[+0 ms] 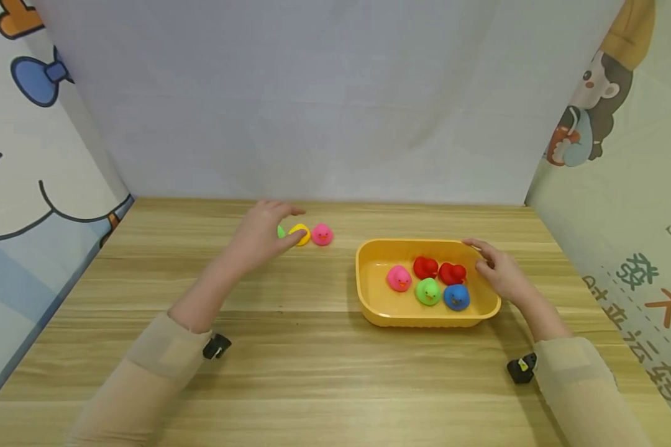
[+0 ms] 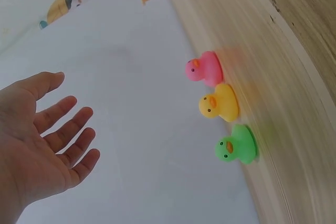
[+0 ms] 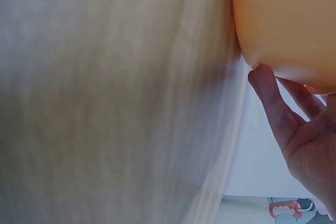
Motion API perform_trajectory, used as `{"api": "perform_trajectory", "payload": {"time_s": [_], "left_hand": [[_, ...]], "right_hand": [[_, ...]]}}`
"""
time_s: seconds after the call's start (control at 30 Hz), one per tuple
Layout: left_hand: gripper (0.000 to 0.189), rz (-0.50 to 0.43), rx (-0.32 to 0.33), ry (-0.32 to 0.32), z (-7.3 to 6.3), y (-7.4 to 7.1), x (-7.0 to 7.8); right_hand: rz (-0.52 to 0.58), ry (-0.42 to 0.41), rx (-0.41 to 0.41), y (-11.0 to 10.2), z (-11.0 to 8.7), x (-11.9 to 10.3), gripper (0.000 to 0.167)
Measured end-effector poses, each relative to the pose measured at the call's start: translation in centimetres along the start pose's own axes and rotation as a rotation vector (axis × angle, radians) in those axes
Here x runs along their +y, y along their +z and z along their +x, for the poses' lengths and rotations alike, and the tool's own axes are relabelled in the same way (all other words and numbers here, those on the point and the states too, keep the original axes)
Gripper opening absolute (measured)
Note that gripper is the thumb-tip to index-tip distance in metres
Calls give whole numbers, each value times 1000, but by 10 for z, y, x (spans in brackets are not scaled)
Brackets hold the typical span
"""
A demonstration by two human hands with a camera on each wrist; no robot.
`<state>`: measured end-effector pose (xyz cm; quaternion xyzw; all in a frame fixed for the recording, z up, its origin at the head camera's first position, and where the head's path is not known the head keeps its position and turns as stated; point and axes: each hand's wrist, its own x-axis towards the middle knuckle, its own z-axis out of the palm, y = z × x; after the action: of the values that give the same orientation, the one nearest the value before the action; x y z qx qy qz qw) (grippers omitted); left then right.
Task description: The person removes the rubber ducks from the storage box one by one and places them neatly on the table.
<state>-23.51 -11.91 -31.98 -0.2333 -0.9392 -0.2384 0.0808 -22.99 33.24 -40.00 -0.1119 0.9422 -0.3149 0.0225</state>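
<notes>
My left hand (image 1: 260, 233) hovers at the back of the table with thumb and fingers spread and nothing in them. Beside it stand three rubber ducks in a row: a green duck (image 2: 237, 144), a yellow duck (image 2: 220, 102) and a pink duck (image 2: 206, 68). In the head view the hand hides most of the green one and its thumb overlaps the yellow one. At the right end of a yellow tub (image 1: 371, 310), my right hand (image 1: 500, 273) holds the rim, fingertips (image 3: 261, 72) against the outer wall. Several ducks sit inside the tub, including a blue duck (image 1: 456, 297).
The tub also contains another pink duck (image 1: 399, 278), another green duck (image 1: 427, 291) and two red ducks (image 1: 425, 267). A pale cloth (image 1: 324, 112) hangs behind the wooden table (image 1: 291, 379). Printed sheets (image 1: 643, 205) flank both sides. Each sleeve carries a small black camera (image 1: 217, 346).
</notes>
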Motion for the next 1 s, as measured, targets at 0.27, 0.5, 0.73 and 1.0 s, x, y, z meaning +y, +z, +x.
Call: {"api": "perform_trajectory", "payload": {"time_s": [0.27, 0.5, 0.73, 1.0], "left_hand": [[41, 5, 37, 41, -5, 4, 14], [40, -50, 85, 90, -11, 8, 28], [39, -104, 113, 148, -13, 16, 40], [42, -122, 128, 215, -13, 27, 51]], "right_hand": [[6, 1, -4, 0, -1, -2, 48], [11, -4, -5, 0, -1, -2, 48], [13, -21, 2, 1, 0, 0, 48], [5, -29, 7, 1, 0, 0, 48]]}}
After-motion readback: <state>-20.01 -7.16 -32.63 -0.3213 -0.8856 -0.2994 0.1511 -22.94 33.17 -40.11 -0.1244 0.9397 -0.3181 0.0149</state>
